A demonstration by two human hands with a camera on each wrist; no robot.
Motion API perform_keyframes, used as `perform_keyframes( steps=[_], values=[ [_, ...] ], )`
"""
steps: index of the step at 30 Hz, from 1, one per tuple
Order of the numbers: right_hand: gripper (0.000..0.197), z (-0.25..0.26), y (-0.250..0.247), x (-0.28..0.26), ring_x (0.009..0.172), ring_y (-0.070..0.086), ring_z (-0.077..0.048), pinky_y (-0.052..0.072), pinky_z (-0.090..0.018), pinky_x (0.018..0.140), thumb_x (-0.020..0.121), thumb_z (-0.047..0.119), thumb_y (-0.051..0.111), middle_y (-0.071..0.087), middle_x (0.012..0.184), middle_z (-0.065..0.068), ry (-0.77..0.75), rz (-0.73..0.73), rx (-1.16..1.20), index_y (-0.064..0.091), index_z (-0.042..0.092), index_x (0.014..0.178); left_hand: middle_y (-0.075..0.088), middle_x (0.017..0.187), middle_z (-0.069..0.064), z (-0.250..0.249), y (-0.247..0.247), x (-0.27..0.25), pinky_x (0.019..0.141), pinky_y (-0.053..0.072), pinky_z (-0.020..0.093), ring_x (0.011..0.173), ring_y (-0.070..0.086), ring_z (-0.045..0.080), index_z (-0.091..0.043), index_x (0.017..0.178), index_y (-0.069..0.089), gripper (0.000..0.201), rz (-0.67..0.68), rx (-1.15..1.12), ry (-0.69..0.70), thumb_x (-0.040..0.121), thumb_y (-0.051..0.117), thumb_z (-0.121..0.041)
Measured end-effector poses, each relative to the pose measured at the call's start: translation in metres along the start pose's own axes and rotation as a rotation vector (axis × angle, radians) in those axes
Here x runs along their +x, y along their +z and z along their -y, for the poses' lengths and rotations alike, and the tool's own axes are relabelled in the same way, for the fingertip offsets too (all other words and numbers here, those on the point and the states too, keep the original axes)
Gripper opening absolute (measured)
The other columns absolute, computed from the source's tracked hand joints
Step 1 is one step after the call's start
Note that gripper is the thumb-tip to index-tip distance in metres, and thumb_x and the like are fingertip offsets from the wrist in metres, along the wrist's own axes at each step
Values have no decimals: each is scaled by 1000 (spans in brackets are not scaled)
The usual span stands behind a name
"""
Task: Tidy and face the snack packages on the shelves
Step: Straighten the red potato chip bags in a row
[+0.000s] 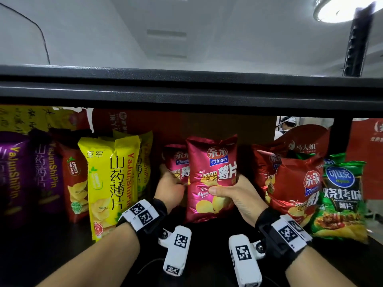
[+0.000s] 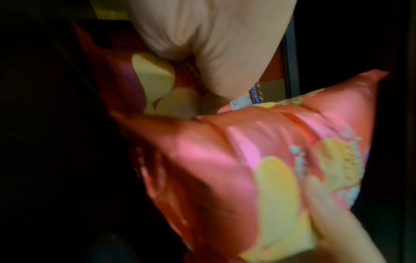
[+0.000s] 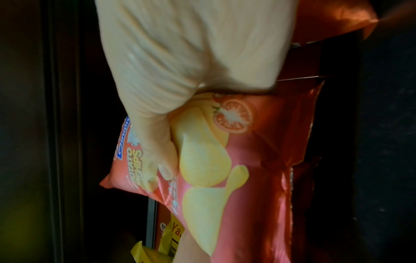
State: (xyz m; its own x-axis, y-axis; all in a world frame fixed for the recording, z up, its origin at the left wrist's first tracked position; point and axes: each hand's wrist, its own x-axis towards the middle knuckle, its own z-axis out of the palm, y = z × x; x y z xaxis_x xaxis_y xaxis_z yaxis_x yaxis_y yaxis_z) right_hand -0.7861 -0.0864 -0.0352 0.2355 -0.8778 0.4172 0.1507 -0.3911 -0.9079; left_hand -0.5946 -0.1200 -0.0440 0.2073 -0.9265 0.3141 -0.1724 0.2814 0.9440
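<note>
Magenta foil potato-chip bag stands faced, gripped by the right hand; left hand grips the magenta bag behind. Leaning red bags likely remain.

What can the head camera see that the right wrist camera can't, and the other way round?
Only the head view shows the whole black metal shelf, the yellow yam-crisp bag, the green barbecue chip bag and the left hand on a second magenta bag. Only the right wrist view shows a tomato picture close up. Both show the right hand gripping the shiny magenta potato chip bag.
</note>
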Motion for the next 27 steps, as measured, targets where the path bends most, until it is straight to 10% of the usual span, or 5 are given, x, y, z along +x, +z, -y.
perform_keyframes(
  steps=[7,13,17,24,27],
  values=[
    [41,-7,8,0,105,71,-29,58,-31,84,71,7,83,74,111,-13,-1,77,2,73,18,109,59,134,0,3,0,1,101,54,42,112,66,19,-25,157,-7,117,113,-11,65,82,82,-10],
    [42,-1,16,-3,104,71,-27,56,-43,94,71,11,86,75,110,-11,3,24,-87,70,19,109,65,117,8,-14,-14,-17,86,60,52,99,71,25,-32,121,44,39,-90,-319,25,86,60,-27],
    [34,12,30,-11,111,68,-25,50,-44,104,83,1,75,72,116,-10,72,88,-257,66,23,108,55,133,6,-16,-18,-40,93,57,49,116,64,24,-28,135,37,118,37,-151,69,37,94,-63],
    [58,73,22,-65,126,54,-12,45,-31,105,90,29,70,55,140,2,7,-79,-862,49,13,142,60,117,1,-17,-8,-36,88,60,42,105,67,18,-27,121,28,101,115,132,135,51,100,-24],
    [31,97,15,-96,93,68,-4,58,-31,85,88,20,71,70,108,8,-324,-378,-679,69,21,119,64,108,0,-15,-11,-28,72,61,28,90,70,10,-26,123,27,100,101,108,155,54,98,-12]
  ],
)
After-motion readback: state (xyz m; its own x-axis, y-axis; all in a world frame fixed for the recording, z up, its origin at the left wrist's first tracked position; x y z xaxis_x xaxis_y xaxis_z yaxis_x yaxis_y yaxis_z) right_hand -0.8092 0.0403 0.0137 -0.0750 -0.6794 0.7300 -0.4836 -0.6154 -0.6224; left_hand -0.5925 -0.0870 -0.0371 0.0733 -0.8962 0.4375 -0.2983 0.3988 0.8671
